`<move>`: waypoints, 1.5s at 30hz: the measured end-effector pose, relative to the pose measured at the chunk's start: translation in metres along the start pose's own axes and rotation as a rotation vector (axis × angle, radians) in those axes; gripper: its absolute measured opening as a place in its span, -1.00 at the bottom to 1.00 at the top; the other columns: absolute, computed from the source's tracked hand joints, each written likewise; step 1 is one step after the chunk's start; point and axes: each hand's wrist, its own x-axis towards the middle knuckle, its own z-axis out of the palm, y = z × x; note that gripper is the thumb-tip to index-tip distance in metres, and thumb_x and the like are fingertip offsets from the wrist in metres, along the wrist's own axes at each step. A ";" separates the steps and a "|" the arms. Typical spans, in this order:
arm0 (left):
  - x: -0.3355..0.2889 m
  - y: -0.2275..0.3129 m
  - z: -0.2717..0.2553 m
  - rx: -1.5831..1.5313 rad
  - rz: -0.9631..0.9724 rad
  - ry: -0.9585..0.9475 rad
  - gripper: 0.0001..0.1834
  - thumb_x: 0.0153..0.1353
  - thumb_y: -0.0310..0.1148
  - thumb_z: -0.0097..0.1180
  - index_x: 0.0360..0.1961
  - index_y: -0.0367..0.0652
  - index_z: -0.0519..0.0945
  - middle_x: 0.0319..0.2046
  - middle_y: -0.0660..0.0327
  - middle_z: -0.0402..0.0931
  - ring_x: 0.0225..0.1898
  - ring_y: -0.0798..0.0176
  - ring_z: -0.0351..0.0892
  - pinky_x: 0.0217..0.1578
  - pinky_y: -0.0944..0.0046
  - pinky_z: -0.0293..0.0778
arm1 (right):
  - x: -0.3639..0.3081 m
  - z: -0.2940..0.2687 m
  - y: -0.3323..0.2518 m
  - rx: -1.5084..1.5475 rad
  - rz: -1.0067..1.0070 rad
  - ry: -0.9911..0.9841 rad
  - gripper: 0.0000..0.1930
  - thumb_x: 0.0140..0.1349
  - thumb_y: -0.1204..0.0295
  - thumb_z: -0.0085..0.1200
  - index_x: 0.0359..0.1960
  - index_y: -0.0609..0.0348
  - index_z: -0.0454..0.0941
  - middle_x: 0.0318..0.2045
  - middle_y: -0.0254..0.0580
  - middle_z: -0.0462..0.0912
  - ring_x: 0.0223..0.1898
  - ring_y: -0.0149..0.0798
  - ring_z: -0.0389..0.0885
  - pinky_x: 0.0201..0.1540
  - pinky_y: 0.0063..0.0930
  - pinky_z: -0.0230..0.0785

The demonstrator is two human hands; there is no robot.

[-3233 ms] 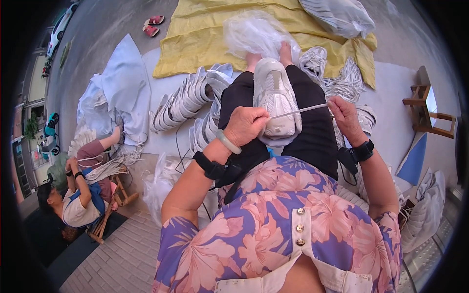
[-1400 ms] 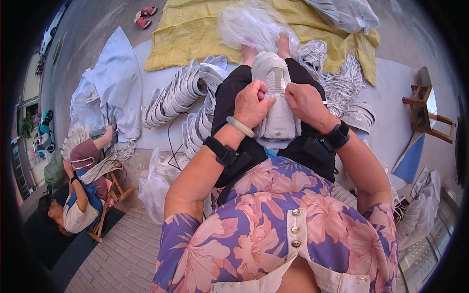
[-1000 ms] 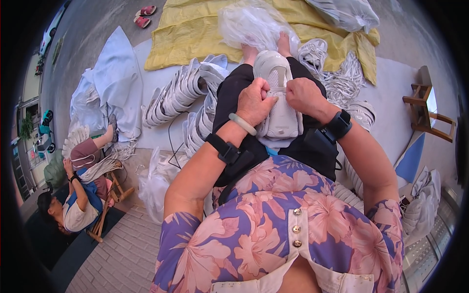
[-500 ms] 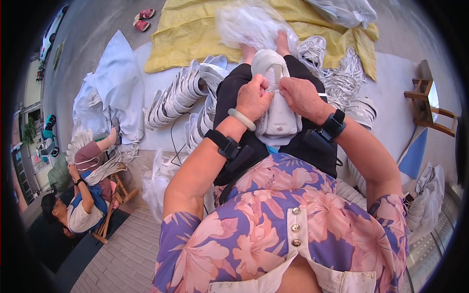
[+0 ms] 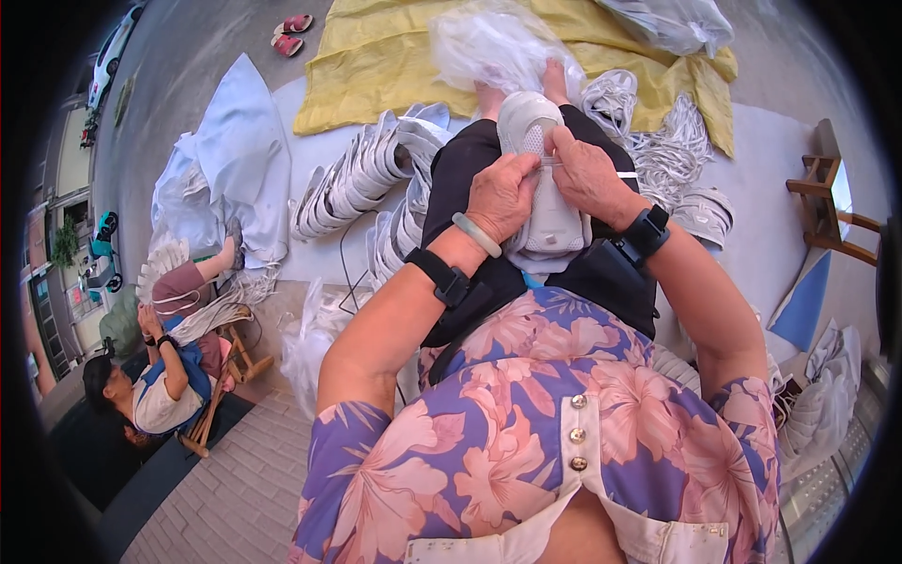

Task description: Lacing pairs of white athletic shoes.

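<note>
The white shoe (image 5: 551, 224) sits on my lap (image 5: 453, 202), I think to stay still, while my left hand (image 5: 505, 193) and right hand (image 5: 592, 177) pinch a lace (image 5: 628, 175) over it, with a pile of laces (image 5: 675, 158) farther off, maybe for easy reach.

Over a white shoe (image 5: 552, 230) resting on the person's black trousers (image 5: 458, 179), the left hand (image 5: 505, 195) and right hand (image 5: 590, 176) sit close together, each grip pinching a thin white lace (image 5: 548, 163) across the shoe's upper. Stacked pale shoe uppers (image 5: 349, 180) lie to the left; a heap of laces (image 5: 672, 155) lies to the right, beside a yellow sheet (image 5: 376, 85). Farther left, a co-worker (image 5: 171, 395) sits, both hands raised together.
</note>
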 end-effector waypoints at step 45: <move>-0.074 -0.102 -0.190 0.776 -0.432 -0.330 -0.85 0.04 -0.35 0.04 -0.46 -0.22 0.43 -0.47 -0.03 0.48 -0.40 -0.12 0.48 -0.41 -0.01 0.37 | -0.049 -0.029 0.042 -0.050 -0.184 0.115 -0.88 0.09 0.47 0.02 -0.33 0.13 0.38 -0.46 -0.14 0.43 -0.44 0.00 0.48 -0.42 -0.23 0.34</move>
